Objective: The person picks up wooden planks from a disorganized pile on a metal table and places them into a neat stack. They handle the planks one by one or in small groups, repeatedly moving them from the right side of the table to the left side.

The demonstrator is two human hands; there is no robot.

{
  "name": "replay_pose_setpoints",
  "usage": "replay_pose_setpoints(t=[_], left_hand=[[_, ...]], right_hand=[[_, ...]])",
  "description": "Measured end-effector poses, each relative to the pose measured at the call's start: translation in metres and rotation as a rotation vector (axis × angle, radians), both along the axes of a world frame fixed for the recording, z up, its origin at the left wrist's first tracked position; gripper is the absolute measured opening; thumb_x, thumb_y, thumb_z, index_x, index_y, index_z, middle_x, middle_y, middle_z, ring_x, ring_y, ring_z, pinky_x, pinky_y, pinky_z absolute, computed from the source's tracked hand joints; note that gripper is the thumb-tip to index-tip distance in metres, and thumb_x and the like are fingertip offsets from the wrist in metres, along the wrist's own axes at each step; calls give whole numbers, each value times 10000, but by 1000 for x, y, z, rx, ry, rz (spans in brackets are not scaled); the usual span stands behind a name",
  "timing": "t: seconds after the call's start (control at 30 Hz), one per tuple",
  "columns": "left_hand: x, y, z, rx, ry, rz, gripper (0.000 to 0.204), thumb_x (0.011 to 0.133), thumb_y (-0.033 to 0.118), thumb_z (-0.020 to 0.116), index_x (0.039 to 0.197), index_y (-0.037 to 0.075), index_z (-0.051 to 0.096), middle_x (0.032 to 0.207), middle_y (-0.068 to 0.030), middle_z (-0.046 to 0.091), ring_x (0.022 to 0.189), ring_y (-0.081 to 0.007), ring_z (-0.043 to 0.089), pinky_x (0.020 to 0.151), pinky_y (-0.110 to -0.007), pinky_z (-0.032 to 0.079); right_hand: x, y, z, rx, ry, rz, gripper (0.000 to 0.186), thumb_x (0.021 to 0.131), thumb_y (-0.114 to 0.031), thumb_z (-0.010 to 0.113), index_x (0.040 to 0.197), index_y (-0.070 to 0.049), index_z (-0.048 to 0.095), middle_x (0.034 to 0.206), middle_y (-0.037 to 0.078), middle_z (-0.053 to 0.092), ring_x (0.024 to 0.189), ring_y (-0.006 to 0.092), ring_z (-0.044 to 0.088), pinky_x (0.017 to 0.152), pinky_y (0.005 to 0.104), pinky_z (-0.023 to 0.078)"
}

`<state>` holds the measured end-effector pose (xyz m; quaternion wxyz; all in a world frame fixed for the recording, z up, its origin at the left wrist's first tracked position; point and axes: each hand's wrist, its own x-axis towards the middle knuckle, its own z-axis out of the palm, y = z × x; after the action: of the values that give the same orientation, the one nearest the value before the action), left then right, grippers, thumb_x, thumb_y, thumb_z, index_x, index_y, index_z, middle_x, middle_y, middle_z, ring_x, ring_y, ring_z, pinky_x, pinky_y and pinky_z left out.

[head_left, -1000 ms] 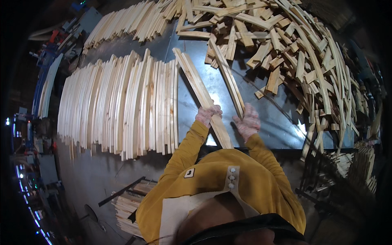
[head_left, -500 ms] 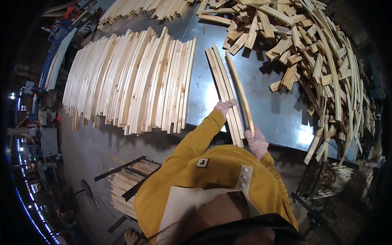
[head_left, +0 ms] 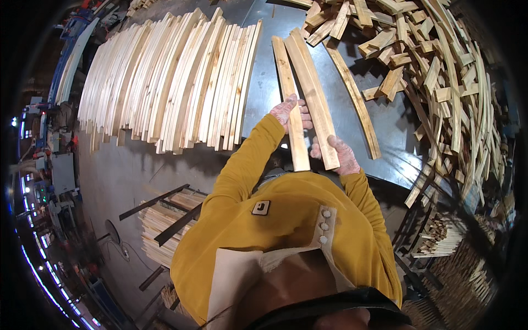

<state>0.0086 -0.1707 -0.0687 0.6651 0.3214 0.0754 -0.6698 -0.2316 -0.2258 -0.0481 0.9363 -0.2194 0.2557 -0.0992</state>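
Over there on the left stands blue machinery [head_left: 70,32]; nearer, 1 dark round disc [head_left: 112,233] shows beside stacked boards [head_left: 153,226] among black bars [head_left: 177,226].

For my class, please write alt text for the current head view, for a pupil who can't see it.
A person's left hand holds a wooden strip and their right hand another length of wood, at a shiny metal table. A row of strips lies at left; a jumbled heap of wood pieces at right.

On the table [head_left: 391,131], a row of strips [head_left: 170,82] lies left, a heap [head_left: 444,94] right, one loose strip [head_left: 353,96] between.
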Motion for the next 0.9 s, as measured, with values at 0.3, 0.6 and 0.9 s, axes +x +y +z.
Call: replay_pose_setpoints(t=[0.3,0.6,0.9], left_hand=[[-83,102,29,-76,130,-165,368,943,307,677,1179,37,592,760,-70,599,719,-223,675,650,-398,587],[-80,52,-1,-333,-718,-18,567,899,347,714,1312,9,523,1030,-119,663,953,-245,685,781,-397,601],[-78,44,-58,119,-239,81,502,976,360,616,1317,2,528,1099,-144,660,984,-256,666,832,-394,579]], right_hand=[[-20,-18,-10,120,-47,-33,586,962,-360,627,1276,118,499,1120,217,633,965,326,653,854,435,568],[17,-14,41,-849,399,212,402,1001,-229,532,1292,47,509,1167,185,645,994,282,678,816,365,556],[17,15,10,-1666,730,465,604,1005,-360,448,1521,-68,333,1321,242,534,1209,398,537,998,460,451]])
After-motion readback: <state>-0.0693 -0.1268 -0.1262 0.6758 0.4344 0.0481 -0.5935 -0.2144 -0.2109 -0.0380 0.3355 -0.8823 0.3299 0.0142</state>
